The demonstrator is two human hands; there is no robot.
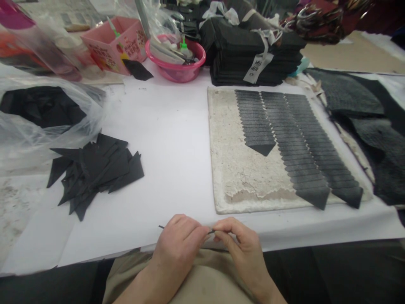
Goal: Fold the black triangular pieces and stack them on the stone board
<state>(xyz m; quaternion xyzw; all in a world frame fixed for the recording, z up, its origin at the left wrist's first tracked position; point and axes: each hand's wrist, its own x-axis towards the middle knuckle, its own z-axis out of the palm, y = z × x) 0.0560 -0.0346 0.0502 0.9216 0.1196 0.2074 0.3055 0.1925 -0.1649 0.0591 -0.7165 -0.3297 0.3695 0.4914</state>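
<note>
At the table's front edge, my left hand (179, 241) and my right hand (241, 244) pinch a thin black piece (211, 231) between them. It shows almost edge-on, and one end sticks out past my left hand; most of it is hidden by the fingers. Ahead and to the right lies a worn pale board (226, 147) with three overlapping rows of black pointed pieces (292, 135); the left row is shorter than the other two. A loose heap of black cut pieces (98, 169) lies on the white table covering (171, 152) to the left.
More black pieces sit in a clear plastic bag (91, 114) at left. At the back are a pink box (107, 55), a pink basin (179, 74) with bottles, and a tied black stack (230, 55). Dark textured sheets (354, 101) lie at the far right.
</note>
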